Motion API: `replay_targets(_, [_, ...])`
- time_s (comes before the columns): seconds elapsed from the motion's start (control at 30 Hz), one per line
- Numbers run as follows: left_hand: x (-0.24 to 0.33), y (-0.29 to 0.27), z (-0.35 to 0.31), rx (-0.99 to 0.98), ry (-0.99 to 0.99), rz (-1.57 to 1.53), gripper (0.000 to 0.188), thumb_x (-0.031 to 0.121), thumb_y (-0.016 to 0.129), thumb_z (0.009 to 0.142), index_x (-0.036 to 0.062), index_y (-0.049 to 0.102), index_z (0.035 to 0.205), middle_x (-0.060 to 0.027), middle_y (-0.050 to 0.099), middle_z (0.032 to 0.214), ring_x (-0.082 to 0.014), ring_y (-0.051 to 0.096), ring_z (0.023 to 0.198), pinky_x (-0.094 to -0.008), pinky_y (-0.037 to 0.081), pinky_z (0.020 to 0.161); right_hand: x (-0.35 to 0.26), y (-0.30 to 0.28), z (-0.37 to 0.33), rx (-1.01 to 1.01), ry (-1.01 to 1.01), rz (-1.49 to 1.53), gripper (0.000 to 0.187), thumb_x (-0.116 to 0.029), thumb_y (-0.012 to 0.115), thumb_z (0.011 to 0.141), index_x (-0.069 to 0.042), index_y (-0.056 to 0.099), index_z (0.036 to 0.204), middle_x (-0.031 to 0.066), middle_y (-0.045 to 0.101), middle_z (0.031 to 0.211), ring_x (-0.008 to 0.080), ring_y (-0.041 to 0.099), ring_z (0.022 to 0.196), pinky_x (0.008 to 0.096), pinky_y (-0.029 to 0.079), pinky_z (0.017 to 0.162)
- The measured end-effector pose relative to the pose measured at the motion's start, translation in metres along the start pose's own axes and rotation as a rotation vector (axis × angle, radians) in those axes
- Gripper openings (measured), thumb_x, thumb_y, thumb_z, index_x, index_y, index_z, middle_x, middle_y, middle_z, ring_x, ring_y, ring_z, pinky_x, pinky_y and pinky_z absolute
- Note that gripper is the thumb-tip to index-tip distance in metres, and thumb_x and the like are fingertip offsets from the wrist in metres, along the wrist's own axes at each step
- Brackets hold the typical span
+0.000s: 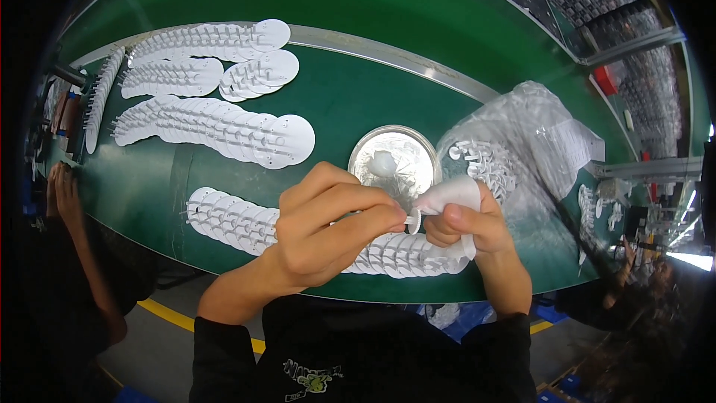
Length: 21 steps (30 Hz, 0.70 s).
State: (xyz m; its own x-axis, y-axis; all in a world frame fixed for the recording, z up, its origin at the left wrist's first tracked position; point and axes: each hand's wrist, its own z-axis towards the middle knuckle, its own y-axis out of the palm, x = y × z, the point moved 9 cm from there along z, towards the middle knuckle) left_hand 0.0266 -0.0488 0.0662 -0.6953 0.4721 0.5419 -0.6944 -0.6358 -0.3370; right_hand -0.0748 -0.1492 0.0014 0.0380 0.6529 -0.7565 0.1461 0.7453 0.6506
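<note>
Small white part (415, 224) pinched above the green bench (332, 101)

From here I see the left hand (317, 224) pinching it, close beside the right hand (481, 227), which clutches a white cloth (459, 194); overlapping white discs (231, 216) lie beneath, near a metal bowl (419, 160)

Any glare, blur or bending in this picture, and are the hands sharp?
Head view, distortion: the near edge of the green tabletop bows, and the corners go black. Head view, glare: reflections on the round silver metal dish and crinkled clear plastic bag. Head view, focus: the person's left hand and right hand look fairly sharp, while the right-side background looks dark and soft.
</note>
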Motion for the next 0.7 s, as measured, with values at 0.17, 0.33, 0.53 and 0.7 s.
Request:
replay_targets(0.17, [-0.0019,0.0009,-0.0003,-0.011,-0.024,0.008,0.031,0.007,0.082,0.062,0.0065,0.068,0.089,-0.0045,0.065,0.087,-0.0197,0.053,0.071,-0.0275,0.042,0.059,0.0001,-0.003,0.0004,0.018,-0.005,-0.051,0.032,-0.011,0.052,0.094,0.01,0.057,0.117,-0.0011,0.042,0.059,0.0062,0.032,0.05,0.0246,0.026,0.049])
replay_targets(0.33, [-0.0037,0.0015,-0.0016,-0.006,-0.035,0.002,0.03,0.009,0.082,0.063,0.0068,0.068,0.089,-0.0043,0.064,0.086,-0.0197,0.053,0.071,-0.0275,0.042,0.059,-0.0008,-0.0041,0.0013,0.032,-0.013,-0.105,0.031,-0.011,0.053,0.094,0.01,0.059,0.115,-0.0004,0.044,0.06,0.0063,0.034,0.052,0.0242,0.027,0.05])
replay_targets(0.53, [-0.0057,0.0044,-0.0022,-0.019,-0.038,-0.002,0.029,0.011,0.081,0.063,0.0066,0.068,0.089,-0.004,0.065,0.086,-0.0199,0.053,0.071,-0.0277,0.042,0.059,-0.0013,-0.0068,0.0001,0.026,-0.016,-0.132,0.03,-0.012,0.053,0.094,0.01,0.06,0.114,0.0001,0.046,0.062,0.0062,0.035,0.053,0.0239,0.028,0.051])
replay_targets(0.7, [-0.0059,0.0046,-0.002,-0.021,-0.043,-0.006,0.027,0.013,0.08,0.066,0.0059,0.067,0.088,-0.0045,0.065,0.084,-0.0206,0.053,0.069,-0.0283,0.042,0.058,-0.0022,-0.007,-0.0004,0.009,-0.027,-0.199,0.03,-0.01,0.053,0.094,0.01,0.06,0.115,-0.0004,0.047,0.062,0.0052,0.036,0.054,0.0227,0.028,0.051])
